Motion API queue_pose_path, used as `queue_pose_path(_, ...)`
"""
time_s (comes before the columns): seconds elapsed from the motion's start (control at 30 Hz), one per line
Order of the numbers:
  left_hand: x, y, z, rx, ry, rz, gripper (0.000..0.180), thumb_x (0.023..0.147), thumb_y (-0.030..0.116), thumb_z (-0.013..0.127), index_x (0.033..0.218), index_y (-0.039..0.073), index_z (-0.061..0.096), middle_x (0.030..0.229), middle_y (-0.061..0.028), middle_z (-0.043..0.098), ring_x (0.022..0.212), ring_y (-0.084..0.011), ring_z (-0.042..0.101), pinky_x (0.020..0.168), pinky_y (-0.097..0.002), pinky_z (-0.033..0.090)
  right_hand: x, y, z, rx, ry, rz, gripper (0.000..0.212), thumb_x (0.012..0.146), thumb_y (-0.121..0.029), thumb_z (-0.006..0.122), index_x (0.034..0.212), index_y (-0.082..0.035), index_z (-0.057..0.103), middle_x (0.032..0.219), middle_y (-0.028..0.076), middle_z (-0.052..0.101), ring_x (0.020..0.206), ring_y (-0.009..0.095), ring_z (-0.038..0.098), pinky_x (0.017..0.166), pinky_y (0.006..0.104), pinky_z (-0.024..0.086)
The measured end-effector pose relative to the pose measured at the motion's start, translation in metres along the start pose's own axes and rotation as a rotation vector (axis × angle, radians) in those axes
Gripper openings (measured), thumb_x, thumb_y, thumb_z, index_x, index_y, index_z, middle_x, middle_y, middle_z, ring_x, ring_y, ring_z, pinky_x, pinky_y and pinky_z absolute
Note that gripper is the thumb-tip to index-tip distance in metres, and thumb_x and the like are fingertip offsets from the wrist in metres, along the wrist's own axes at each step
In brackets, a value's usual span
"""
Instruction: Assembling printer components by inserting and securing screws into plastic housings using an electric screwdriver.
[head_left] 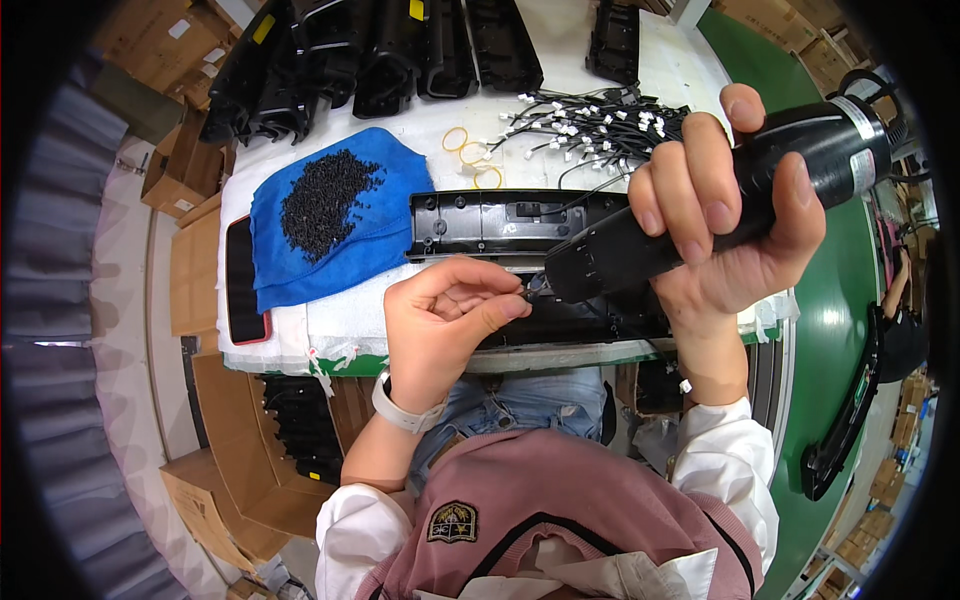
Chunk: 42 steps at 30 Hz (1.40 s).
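My right hand (718, 283) is wrapped around a black electric screwdriver (615, 258), which is tilted with its nose down to the left. Thumb and forefinger of my left hand (440, 308) are pinched together right at the screwdriver's bit, on what looks like a small dark screw, mostly hidden by the fingertips. Under both hands lies a black plastic housing (625, 320) along the table's near edge, partly covered. Just beyond it is another open black housing (480, 225) with a thin cable. A heap of small black screws (325, 200) rests on a blue cloth (290, 285) to the left.
Several black housings (390, 50) stand at the table's back. Black cables with white connectors (600, 125) are piled behind the work, beside yellow rubber bands (470, 155). A phone (243, 285) lies at the left edge. Cardboard boxes (235, 450) stand below left; another person (900, 335) is far right.
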<state>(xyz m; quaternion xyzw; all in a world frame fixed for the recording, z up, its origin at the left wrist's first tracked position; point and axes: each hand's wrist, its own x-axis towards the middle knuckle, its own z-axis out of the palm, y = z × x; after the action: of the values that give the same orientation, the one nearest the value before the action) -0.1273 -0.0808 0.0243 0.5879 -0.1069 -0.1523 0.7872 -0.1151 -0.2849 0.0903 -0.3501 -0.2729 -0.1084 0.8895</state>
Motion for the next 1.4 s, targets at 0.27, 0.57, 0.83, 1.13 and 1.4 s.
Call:
queue_pose_path(0.27,0.000,0.000,0.005,-0.130,-0.044,-0.009,0.042,0.076,-0.008,0.072,0.114,-0.005,0.055,0.093,-0.0114,0.066,0.086,-0.0175,0.066,0.075,-0.0244,0.053,0.002,0.004,-0.006,0.088,0.021,-0.051,0.040,0.094,-0.036,0.048,0.118,-0.003,0.044,0.068,0.000,0.046,0.051,0.010,0.044,0.061,0.0296,0.040)
queue_pose_path(0.57,-0.013,-0.004,-0.002,1.172,-0.291,0.471,0.062,0.063,0.024,0.082,0.116,0.003,0.057,0.107,-0.0129,0.061,0.098,-0.0293,0.059,0.081,-0.0374,0.046,-0.002,0.015,-0.003,-0.383,0.076,0.295,0.036,0.074,-0.017,0.070,0.099,-0.003,0.048,0.061,0.002,0.050,0.044,0.009,0.045,0.043,0.0223,0.035)
queue_pose_path(0.83,-0.015,-0.018,-0.006,1.181,-0.259,0.483,0.050,0.066,0.020,0.079,0.110,0.003,0.062,0.108,-0.0128,0.061,0.101,-0.0298,0.059,0.081,-0.0393,0.047,-0.005,0.026,-0.009,-0.372,0.106,0.310,0.034,0.069,-0.008,0.076,0.097,-0.001,0.057,0.068,0.000,0.057,0.059,0.005,0.051,0.055,0.0184,0.038)
queue_pose_path(1.13,-0.015,-0.021,-0.008,1.149,-0.253,0.502,0.043,0.067,0.017,0.078,0.104,0.003,0.063,0.098,-0.0106,0.064,0.102,-0.0295,0.059,0.079,-0.0393,0.048,-0.005,0.024,-0.007,-0.356,0.080,0.334,0.032,0.071,-0.005,0.075,0.097,-0.002,0.056,0.068,-0.001,0.057,0.061,0.005,0.052,0.055,0.0189,0.040)
queue_pose_path(1.4,-0.015,-0.025,-0.008,1.131,-0.257,0.503,0.038,0.069,0.018,0.075,0.102,0.002,0.062,0.095,-0.0085,0.062,0.108,-0.0273,0.056,0.078,-0.0382,0.046,-0.004,0.034,-0.002,-0.453,0.015,0.354,0.040,0.074,-0.017,0.074,0.093,-0.004,0.041,0.057,0.002,0.044,0.041,0.009,0.039,0.039,0.0231,0.035)
